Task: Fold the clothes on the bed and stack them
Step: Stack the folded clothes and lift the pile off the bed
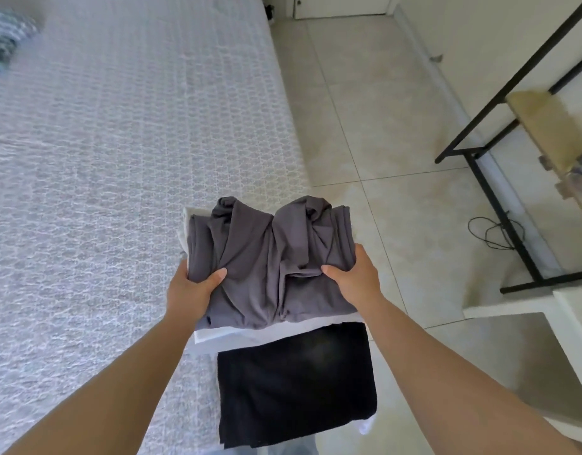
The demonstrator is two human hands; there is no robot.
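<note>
A folded, rumpled grey garment (pixel 269 257) lies on top of a folded white garment (pixel 214 333) near the bed's right edge. My left hand (pixel 191 287) grips the grey garment's left side, thumb on top. My right hand (pixel 352 274) grips its right side the same way. Just in front of this pile lies a folded black garment (pixel 296 385) with a bit of white cloth under its right corner. An unfolded blue-green patterned garment (pixel 7 37) lies blurred at the bed's far left.
The bed (pixel 118 142) has a white textured cover. To its right is a tiled floor (pixel 381 126) with a black-framed rack (pixel 499 142), a black cable (pixel 493 231) and a white door at the back.
</note>
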